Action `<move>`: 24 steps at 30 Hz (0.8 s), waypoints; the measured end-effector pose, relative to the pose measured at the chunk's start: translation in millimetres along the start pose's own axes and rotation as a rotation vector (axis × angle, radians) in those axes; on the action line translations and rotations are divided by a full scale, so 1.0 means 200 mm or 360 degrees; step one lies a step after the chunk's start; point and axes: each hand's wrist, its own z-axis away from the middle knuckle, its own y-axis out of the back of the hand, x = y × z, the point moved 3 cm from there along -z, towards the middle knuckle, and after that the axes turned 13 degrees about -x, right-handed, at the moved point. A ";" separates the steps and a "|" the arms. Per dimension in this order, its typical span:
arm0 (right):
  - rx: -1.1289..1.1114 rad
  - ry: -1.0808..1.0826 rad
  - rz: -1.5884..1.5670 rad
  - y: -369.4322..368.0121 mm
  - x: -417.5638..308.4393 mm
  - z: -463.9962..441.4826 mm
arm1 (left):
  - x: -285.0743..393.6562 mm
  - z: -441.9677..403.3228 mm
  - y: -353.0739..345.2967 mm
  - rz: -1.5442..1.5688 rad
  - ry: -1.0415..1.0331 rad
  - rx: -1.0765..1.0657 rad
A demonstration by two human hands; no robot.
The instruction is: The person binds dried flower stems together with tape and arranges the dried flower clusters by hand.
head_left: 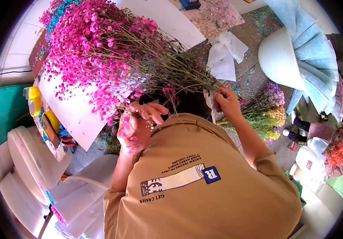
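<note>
A large bunch of pink dried gypsophila [95,47] spreads across the upper left, its thin stems running down to the right. My right hand [226,102] is closed around the stem ends. Below the blossoms, my left hand [137,125] has its fingers bent, with small pink flower sprigs [109,104] at and between them; blossoms partly cover the hand. A single pink sprig [170,94] stands between my hands, near the front of my tan shirt [215,199].
White paper sheets [73,107] lie under the blossoms. A yellow tape dispenser [34,101] is at left. Mixed coloured flowers [273,107] lie beyond my right hand. Paper-wrapped bundles [81,203] stand lower left, and a white bowl-shaped thing [277,57] upper right. Another person [319,147] is at right.
</note>
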 end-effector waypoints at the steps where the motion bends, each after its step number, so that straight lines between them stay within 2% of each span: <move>1: -0.0161 -0.0104 -0.0453 -0.07 -0.07 0.02 | 0.02 -0.02 -0.03 -0.0038 0.0070 0.0044; 2: -0.0158 -0.0104 -0.0454 -0.12 -0.15 0.03 | 0.03 -0.03 -0.03 -0.0036 0.0073 0.0042; 4: -0.0164 -0.0285 -0.0982 -0.24 -0.22 0.02 | 0.04 -0.05 -0.06 -0.0045 0.0152 -0.0197; 5: -0.0165 -0.0271 -0.1091 -0.26 -0.20 -0.02 | 0.04 -0.05 -0.09 -0.0001 0.0143 -0.0181; 6: -0.0188 -0.0267 -0.1086 -0.27 -0.20 -0.04 | 0.02 -0.02 -0.08 0.0031 0.0153 -0.0193; 8: 0.0110 -0.0337 -0.0969 -0.29 -0.21 -0.08 | 0.00 0.04 -0.06 -0.0001 0.0227 -0.0200; 9: 0.0144 -0.0386 -0.0928 -0.28 -0.20 -0.09 | 0.00 0.03 -0.09 -0.0043 0.0218 -0.0200; 10: 0.0095 -0.0381 -0.0918 -0.30 -0.20 -0.10 | 0.02 -0.02 -0.11 -0.0109 0.0250 -0.0399; 12: 0.0271 -0.0153 -0.0694 -0.30 -0.21 -0.11 | 0.01 0.01 -0.12 -0.0053 0.0321 -0.0363; 13: 0.0401 -0.0215 -0.0658 -0.32 -0.22 -0.12 | 0.02 0.01 -0.12 -0.0128 0.0384 -0.0398; 14: 0.0380 -0.0204 -0.0654 -0.33 -0.20 -0.13 | 0.02 0.01 -0.13 -0.0124 0.0347 -0.0377; 17: 0.0459 0.0047 0.0141 -0.25 -0.15 -0.15 | 0.04 -0.01 -0.11 -0.0248 0.0326 -0.0415; 18: 0.0450 0.0060 0.0150 -0.24 -0.15 -0.16 | 0.03 0.00 -0.10 -0.0238 0.0359 -0.0359; 20: 0.0448 0.0350 0.0849 -0.22 -0.17 -0.16 | 0.02 0.02 -0.06 -0.0223 0.0390 -0.0299; 21: 0.0276 0.0250 0.0746 -0.20 -0.19 -0.15 | 0.02 0.02 -0.02 -0.0157 0.0232 -0.0387; 22: 0.0266 0.0259 0.0750 -0.21 -0.27 -0.12 | 0.04 0.02 0.00 -0.0095 0.0074 -0.0474; 24: -0.0156 0.0075 -0.0142 -0.24 -0.37 -0.08 | 0.20 0.10 0.05 -0.0236 -0.0068 -0.0430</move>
